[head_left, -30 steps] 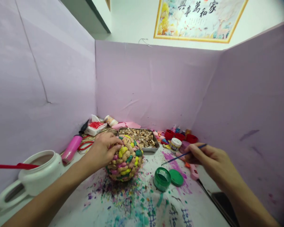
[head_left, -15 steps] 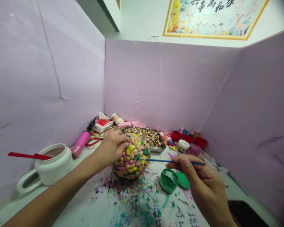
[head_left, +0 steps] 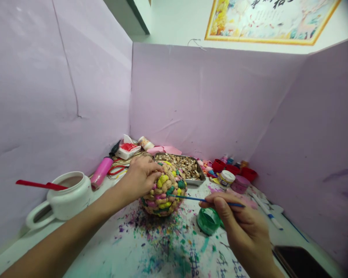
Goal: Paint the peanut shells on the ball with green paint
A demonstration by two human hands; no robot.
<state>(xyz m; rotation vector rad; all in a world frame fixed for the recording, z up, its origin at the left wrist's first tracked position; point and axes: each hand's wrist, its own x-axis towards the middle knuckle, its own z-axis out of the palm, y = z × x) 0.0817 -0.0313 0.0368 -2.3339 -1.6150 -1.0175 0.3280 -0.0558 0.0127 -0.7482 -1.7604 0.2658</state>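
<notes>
A round ball covered in peanut shells (head_left: 165, 193), some painted yellow, green and pink and others bare, rests on the paint-spattered table (head_left: 127, 251). On its upper left side lies my left hand (head_left: 143, 173), fingers curled over the shells and steadying it. My right hand (head_left: 240, 220) pinches a thin blue paintbrush (head_left: 188, 198) whose tip touches a green shell on the front of the ball. Just left of that hand stands an open jar of green paint (head_left: 208, 222); its green lid is mostly hidden behind my fingers.
Behind the ball sits a metal tray of peanut shells (head_left: 188, 168). At left are a white mug (head_left: 71, 199) with a red stick across it and a pink cylinder (head_left: 101, 172). Red cups (head_left: 248, 174) and a white jar (head_left: 226, 178) stand back right; a dark phone (head_left: 301, 262) lies front right.
The brush tip has shifted slightly left onto the green shell, and my right hand has moved a little left, covering the lid. The whole view has shifted slightly.
</notes>
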